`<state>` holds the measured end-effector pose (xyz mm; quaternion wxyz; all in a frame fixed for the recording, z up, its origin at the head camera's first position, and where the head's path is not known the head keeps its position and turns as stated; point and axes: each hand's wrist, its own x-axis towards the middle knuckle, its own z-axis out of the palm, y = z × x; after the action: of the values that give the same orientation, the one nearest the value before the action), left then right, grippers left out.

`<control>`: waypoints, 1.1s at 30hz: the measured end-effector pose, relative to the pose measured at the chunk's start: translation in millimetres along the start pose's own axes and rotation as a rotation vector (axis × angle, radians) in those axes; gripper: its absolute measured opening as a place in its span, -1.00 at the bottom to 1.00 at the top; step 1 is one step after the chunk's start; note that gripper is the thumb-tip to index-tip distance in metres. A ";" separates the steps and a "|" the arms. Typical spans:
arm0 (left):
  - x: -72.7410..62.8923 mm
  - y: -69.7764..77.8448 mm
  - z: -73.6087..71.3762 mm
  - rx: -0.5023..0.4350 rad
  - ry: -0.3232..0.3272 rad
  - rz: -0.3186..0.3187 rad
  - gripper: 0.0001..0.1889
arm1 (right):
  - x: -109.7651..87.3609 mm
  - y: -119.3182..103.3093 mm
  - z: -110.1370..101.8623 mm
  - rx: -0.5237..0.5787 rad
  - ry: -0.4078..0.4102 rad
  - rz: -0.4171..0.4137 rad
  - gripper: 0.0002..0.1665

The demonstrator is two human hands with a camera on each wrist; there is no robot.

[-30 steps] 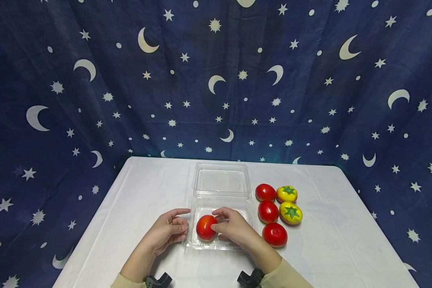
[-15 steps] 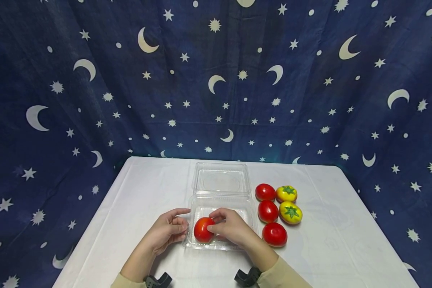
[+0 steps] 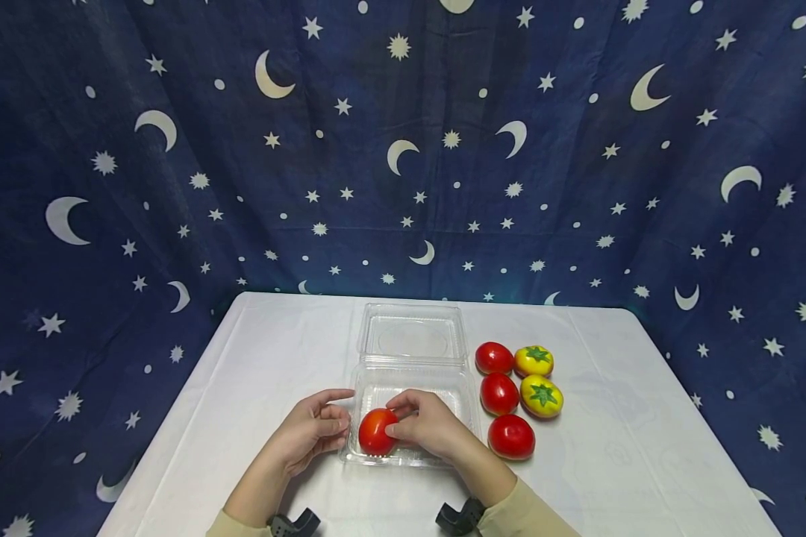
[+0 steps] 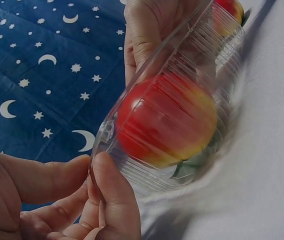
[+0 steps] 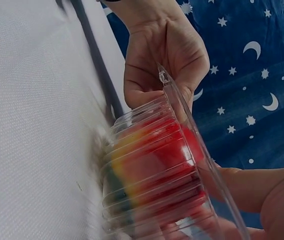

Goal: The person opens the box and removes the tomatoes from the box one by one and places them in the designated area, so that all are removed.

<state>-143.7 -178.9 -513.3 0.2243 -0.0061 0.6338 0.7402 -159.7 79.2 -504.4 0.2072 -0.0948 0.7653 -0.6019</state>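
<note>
A red tomato (image 3: 377, 432) sits in the front left of the clear plastic container (image 3: 436, 384). My right hand (image 3: 430, 425) holds it from the right, thumb and fingers on its side. Through the container wall, the tomato (image 4: 164, 120) shows a yellow underside with a green leaf. My left hand (image 3: 316, 426) is at the container's left edge. In the left wrist view, the thumb and forefinger of the left hand (image 4: 113, 200) pinch the rim. Behind the base, the lid (image 3: 413, 332) lies folded back.
To the right of the container, red tomatoes (image 3: 511, 437) stand in a column. Beside them lie two yellow ones (image 3: 541, 396) with green leaves facing up. A white cloth (image 3: 618, 418) covers the table, and a starry blue curtain (image 3: 403, 149) hangs behind.
My right hand has shifted the tomato a little left and toward the front inside the container. The left hand has stayed at the rim.
</note>
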 end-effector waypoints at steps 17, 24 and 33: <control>2.4 -2.0 -0.5 -0.001 -0.003 -0.006 -0.26 | 1.7 2.1 -0.6 -0.022 0.014 -0.025 -0.55; 2.5 -2.2 -1.3 -0.006 -0.004 -0.008 -0.27 | 3.0 1.4 -3.9 0.029 0.011 -0.017 -0.54; 2.2 -1.8 -1.8 -0.008 -0.011 -0.005 -0.27 | 3.8 -2.4 -9.5 0.000 0.030 -0.016 -0.55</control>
<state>-145.6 -179.7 -516.1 0.2296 -0.0044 0.6297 0.7421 -167.4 85.5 -501.0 0.1906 -0.0919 0.7677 -0.6049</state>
